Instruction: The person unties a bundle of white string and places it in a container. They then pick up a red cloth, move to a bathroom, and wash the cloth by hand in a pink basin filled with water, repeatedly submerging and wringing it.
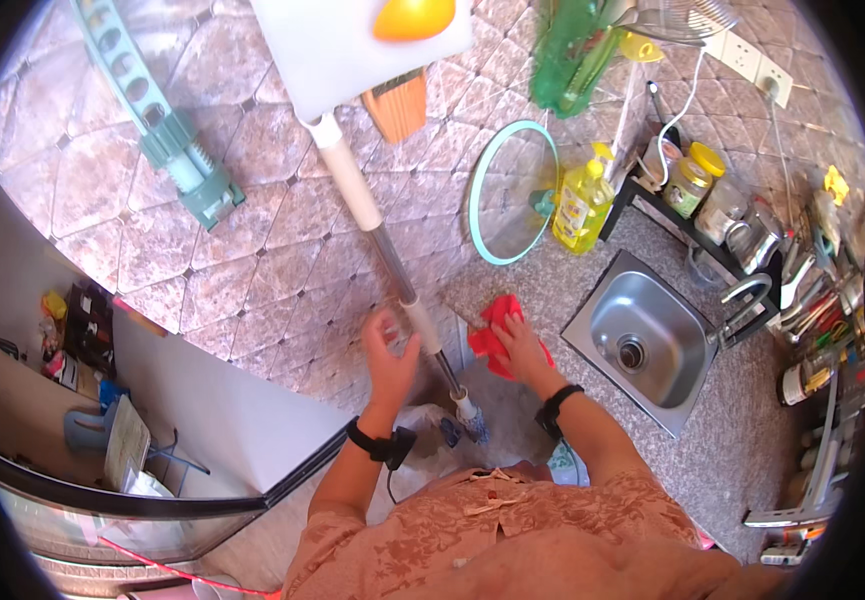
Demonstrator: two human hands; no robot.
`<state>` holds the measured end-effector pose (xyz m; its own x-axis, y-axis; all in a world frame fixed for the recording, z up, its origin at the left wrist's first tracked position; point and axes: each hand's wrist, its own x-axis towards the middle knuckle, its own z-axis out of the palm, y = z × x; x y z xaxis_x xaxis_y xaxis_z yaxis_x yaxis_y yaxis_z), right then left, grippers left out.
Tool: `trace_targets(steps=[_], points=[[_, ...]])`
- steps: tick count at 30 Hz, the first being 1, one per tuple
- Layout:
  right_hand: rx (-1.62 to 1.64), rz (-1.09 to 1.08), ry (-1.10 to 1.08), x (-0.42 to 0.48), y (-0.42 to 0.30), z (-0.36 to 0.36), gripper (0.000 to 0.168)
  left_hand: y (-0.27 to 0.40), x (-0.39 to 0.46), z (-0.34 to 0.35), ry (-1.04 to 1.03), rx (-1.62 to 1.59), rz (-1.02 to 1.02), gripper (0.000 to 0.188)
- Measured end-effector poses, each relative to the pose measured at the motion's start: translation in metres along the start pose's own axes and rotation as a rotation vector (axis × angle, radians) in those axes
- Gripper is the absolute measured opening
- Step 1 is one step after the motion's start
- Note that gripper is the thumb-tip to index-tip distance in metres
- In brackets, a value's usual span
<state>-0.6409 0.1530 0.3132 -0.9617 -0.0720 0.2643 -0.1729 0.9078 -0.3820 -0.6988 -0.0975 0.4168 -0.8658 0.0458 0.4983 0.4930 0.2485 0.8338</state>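
Under my right hand (524, 346) is a bunched red cloth (498, 319), pressed on the edge of the speckled stone countertop (545, 300). My left hand (393, 352) is raised beside the long handle of a mop (421, 324), its fingers curved and apart, holding nothing that I can see. The mop leans against the tiled wall, with its head (477, 424) down near the floor. Right of the cloth, a stainless steel sink (646, 337) is set in the countertop. Both wrists wear black bands.
A yellow dish soap bottle (582, 206) and a round lid with a turquoise rim (475, 191) stand by the wall. Jars crowd a black rack (672, 214) behind the sink. Utensils (822, 300) lie further right. A white board (380, 64) and a green rack (158, 135) hang on tiles.
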Motion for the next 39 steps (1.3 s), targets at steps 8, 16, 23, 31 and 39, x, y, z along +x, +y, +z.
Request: trace_targets(steps=[8, 16, 23, 31, 39], points=[[0.453, 0.026, 0.067, -0.029, 0.004, -0.028, 0.052, 0.028, 0.061, 0.031, 0.011, -0.220, -0.102, 0.043], [0.620, -0.255, 0.762, 0.179, -0.054, -0.203, 0.049, 0.050, 0.026, 0.020, 0.168, -0.215, -0.230, 0.014], [0.473, -0.282, 0.873, 0.275, -0.061, -0.186, 0.054, 0.061, 0.022, 0.025, 0.164, -0.189, -0.194, 0.012], [0.396, -0.596, 0.149, 0.135, -0.079, 0.002, 0.046, 0.034, 0.047, 0.003, 0.165, 0.027, -0.119, 0.023], [0.538, -0.493, 0.576, 0.140, -0.126, -0.167, 0.052, 0.020, 0.058, 0.011, 0.041, 0.215, -0.005, 0.050]])
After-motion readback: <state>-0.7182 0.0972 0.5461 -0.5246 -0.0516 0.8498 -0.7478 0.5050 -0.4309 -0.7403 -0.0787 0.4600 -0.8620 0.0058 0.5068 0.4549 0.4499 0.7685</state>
